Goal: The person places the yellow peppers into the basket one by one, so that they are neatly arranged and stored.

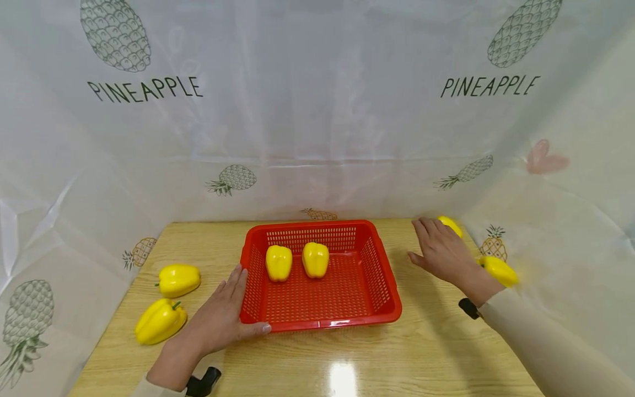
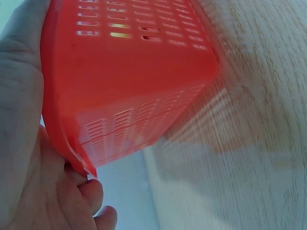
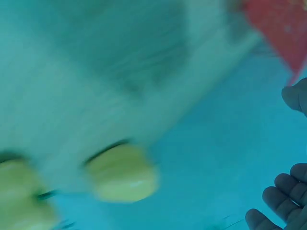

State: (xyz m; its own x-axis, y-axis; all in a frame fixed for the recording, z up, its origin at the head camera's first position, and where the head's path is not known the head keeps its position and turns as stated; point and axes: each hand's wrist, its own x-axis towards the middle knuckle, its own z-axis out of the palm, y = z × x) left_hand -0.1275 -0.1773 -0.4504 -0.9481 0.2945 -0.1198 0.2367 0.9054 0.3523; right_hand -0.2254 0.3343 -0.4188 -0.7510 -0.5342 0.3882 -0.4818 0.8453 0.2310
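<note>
A red plastic basket (image 1: 317,324) with slotted walls stands on the table, and two yellow bell peppers (image 1: 279,263) (image 1: 315,259) sit in its left and middle part. My left hand (image 1: 220,317) grips the basket's front left corner, its thumb along the front rim and its fingers at the left rim. In the left wrist view, fingertips (image 2: 91,194) show by the outer side of the rim. Right of the basket, my right hand (image 1: 441,251) hovers above the table with nothing in it, fingers extended. Close by it are two more peppers (image 1: 451,226) (image 1: 498,271), the farther one partly hidden behind the hand.
Two yellow bell peppers (image 1: 179,280) (image 1: 161,321) lie on the wooden table (image 1: 317,364) left of my left hand. A pale sheet (image 1: 317,127) printed with pineapples hangs behind the table and at both sides.
</note>
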